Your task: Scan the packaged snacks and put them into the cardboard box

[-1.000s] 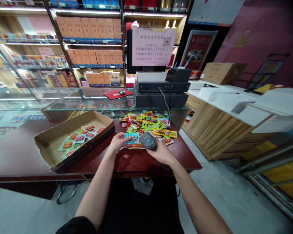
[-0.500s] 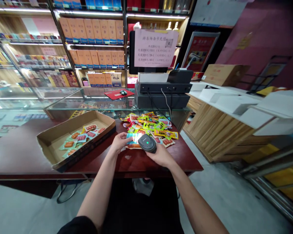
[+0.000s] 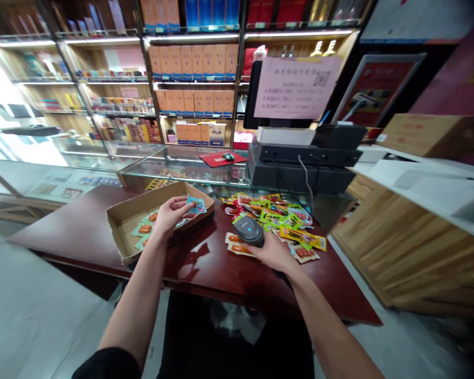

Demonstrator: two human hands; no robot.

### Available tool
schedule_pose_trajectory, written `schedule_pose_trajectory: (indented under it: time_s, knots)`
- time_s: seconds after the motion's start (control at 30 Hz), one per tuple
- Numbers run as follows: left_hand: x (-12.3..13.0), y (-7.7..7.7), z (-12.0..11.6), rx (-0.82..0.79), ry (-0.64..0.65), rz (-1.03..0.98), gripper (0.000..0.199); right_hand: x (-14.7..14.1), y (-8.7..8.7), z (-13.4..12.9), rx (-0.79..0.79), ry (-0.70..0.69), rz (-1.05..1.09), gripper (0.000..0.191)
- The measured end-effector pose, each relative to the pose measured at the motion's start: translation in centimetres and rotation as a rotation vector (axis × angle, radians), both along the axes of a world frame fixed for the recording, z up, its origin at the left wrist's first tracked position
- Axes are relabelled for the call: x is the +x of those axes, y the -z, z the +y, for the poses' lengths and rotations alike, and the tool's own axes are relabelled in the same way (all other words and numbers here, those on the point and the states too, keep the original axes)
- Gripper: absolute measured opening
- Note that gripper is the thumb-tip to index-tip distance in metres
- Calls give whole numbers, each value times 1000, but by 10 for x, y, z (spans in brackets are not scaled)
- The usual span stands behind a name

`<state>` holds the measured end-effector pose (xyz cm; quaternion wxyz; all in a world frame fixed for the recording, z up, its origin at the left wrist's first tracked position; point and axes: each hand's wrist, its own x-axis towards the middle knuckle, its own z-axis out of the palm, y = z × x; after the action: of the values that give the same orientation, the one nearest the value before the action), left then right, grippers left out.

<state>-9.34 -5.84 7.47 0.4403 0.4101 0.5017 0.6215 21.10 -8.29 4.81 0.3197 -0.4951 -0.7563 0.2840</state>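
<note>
Tall lit wooden shelves [image 3: 191, 38] of boxed goods stood at the back; before them ran a long glass display counter [image 3: 174, 157], with a black box-shaped cash drawer [image 3: 300, 176] on it; nearest was a glossy dark red table [image 3: 82, 216]. On its left side lay an open, shallow brown cardboard box [image 3: 154, 200], holding a few clear-and-green sausage packets [image 3: 145, 229]; to its right, well apart from it, spread a heap of bright plastic snack packets [image 3: 276, 216], mostly green, yellow and red. The right hand [image 3: 278, 252] was closed around the handle of a dark grey plastic scanner [image 3: 248, 229], its blue light lit; the scanner's head was over the heap's near left edge, just above pale packets of orange sausages [image 3: 237, 247]. The left hand [image 3: 169, 213] pinched a small blue plastic packet [image 3: 197, 204] between thumb and fingers, above the box's right end.
</note>
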Motion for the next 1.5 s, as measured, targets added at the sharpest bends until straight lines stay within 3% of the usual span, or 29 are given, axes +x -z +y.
schedule_pose_trajectory:
  time_s: [0.13, 0.27, 0.37, 0.43, 0.63, 0.77, 0.9, 1.03, 1.17, 1.33, 1.43, 1.5]
  knots:
    - [-44, -5, -4, 24, -127, 209, 56, -26, -1, 22, -11, -58, -71, 32]
    - [-38, 11, -11, -87, -34, 825, 32, -35, -3, 33, -28, -72, -112, 30]
    - [-9, 18, -9, -156, 19, 1235, 17, -24, -8, 38, -17, -62, -115, 33]
    - [15, 17, 0, -166, 40, 1369, 18, -8, -9, 41, -13, -45, -111, 35]
    - [91, 11, 53, -137, 273, 1390, 15, 55, -6, 56, 49, 62, -40, 35]
    - [132, 2, 77, -142, 265, 1524, 24, 102, -15, 67, 112, 184, -69, 32]
    - [164, -13, 102, -109, 180, 1745, 34, 138, -40, 83, 149, 285, -151, 37]
    - [201, -18, 140, 69, 263, 1663, 30, 148, -67, 97, 207, 282, -138, 36]
    - [224, -4, 175, 11, 423, 1651, 24, 143, -78, 109, 226, 241, -102, 32]
    - [215, 18, 197, -41, 533, 1488, 13, 133, -69, 125, 178, 161, -101, 31]
    - [201, 23, 193, 21, 482, 1311, 8, 128, -63, 132, 145, 153, -126, 32]
    - [189, 22, 183, -17, 430, 1069, 14, 124, -60, 133, 139, 132, -132, 31]
